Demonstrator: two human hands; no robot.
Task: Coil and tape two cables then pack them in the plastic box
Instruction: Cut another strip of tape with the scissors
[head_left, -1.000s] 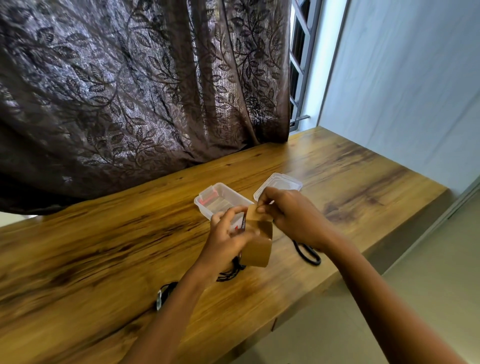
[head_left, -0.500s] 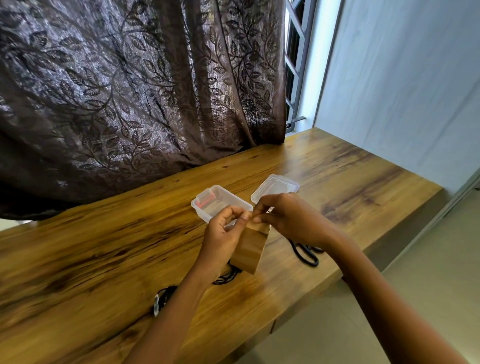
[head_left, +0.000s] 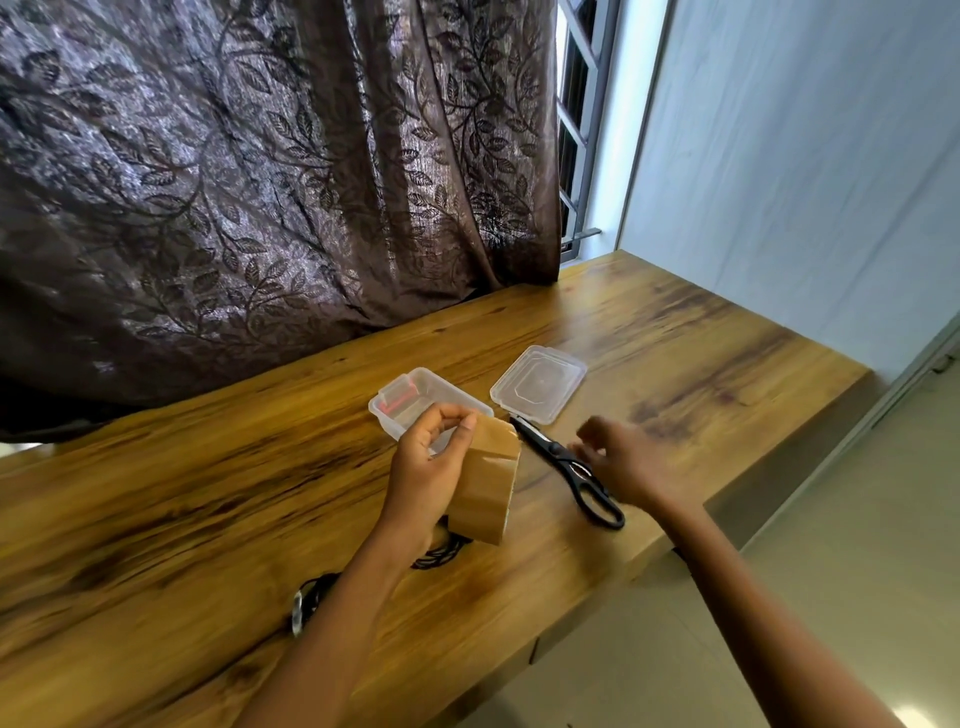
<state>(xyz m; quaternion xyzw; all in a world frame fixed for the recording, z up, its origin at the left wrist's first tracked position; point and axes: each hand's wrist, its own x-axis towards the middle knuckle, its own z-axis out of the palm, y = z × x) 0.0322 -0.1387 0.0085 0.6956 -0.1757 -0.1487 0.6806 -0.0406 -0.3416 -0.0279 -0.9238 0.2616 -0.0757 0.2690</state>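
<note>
My left hand (head_left: 427, 467) grips a roll of brown packing tape (head_left: 488, 480) above the table, thumb pinching a pulled strip at its top edge. My right hand (head_left: 626, 460) hovers over the handles of black scissors (head_left: 569, 462) lying on the wood, fingers loosely curled and holding nothing. The clear plastic box (head_left: 415, 397) stands open behind the tape, with a red clip on its far wall. Its lid (head_left: 537, 382) lies to the right. A black coiled cable (head_left: 441, 553) peeks out under my left wrist; another black cable (head_left: 306, 603) lies nearer the front edge.
The wooden table (head_left: 208, 493) runs left to right, with its front edge dropping to a tiled floor (head_left: 831, 545) on the right. A dark leaf-patterned curtain (head_left: 260, 182) hangs behind, and a white wall (head_left: 805, 156) closes off the right side.
My right hand has let go of the tape's end and moved right, down to the scissors. The left hand still holds the roll, now alone, and the lid and scissors have come into plain view.
</note>
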